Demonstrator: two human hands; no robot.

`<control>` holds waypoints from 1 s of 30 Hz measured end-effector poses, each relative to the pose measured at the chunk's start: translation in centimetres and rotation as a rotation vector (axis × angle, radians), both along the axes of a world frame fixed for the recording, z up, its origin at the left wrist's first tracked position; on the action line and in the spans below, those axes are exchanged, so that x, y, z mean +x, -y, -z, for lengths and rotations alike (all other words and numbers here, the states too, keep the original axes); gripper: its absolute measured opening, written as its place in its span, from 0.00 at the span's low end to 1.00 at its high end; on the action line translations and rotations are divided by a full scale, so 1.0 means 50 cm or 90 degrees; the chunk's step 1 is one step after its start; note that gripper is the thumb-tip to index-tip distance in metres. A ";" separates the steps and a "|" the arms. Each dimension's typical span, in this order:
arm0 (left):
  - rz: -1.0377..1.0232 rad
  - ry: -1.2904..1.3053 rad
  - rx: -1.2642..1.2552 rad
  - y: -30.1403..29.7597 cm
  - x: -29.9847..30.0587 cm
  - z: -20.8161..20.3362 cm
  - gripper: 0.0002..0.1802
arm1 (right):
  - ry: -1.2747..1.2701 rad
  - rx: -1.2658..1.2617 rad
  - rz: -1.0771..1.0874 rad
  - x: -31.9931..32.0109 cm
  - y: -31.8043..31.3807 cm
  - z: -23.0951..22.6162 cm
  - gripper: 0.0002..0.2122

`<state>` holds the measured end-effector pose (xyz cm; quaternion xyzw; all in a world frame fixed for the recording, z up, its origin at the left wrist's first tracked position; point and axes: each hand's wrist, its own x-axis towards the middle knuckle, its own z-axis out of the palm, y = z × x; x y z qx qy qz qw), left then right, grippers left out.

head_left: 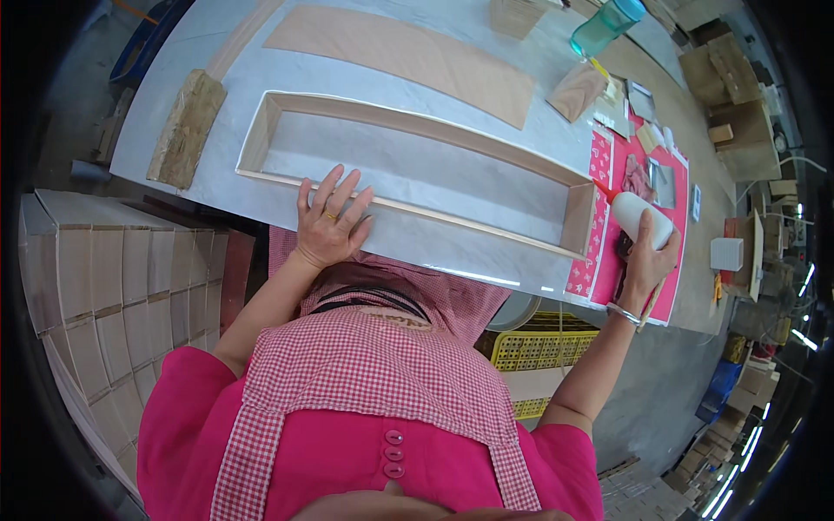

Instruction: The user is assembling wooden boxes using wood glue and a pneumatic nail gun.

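Observation:
A long, shallow wooden frame (pixel 434 130) lies on the pale marbled table, its inside showing the tabletop. My left hand (pixel 330 217) rests on the frame's near side with its fingers stretched out and holds nothing. Over the right end of the frame, my right hand (pixel 653 260) grips a white glue bottle (pixel 641 217) with a red nozzle. The bottle is tilted, and its nozzle tip is close to the frame's far right corner. A flat thin wooden panel (pixel 408 65) lies just beyond the frame.
A rough wood block (pixel 187 130) sits at the table's left. Far right are a teal bottle (pixel 605 28) and a small wood piece (pixel 578 89). A pink patterned sheet (pixel 669 286) bears a cloth (pixel 638 178) and small items. Stacked boxes (pixel 130 269) stand left; a yellow crate (pixel 543 349) is below.

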<state>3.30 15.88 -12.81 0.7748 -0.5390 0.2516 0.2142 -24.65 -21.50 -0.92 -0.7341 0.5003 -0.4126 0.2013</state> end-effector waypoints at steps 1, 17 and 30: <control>-0.001 0.000 0.000 0.000 0.000 0.001 0.28 | -0.003 -0.008 -0.001 -0.006 0.006 0.002 0.21; -0.015 -0.013 -0.008 0.002 -0.001 0.004 0.30 | -0.090 -0.074 -0.043 -0.092 -0.034 -0.023 0.19; -0.013 -0.016 -0.015 0.003 0.000 0.004 0.32 | -0.010 0.172 -0.068 -0.143 -0.135 -0.081 0.19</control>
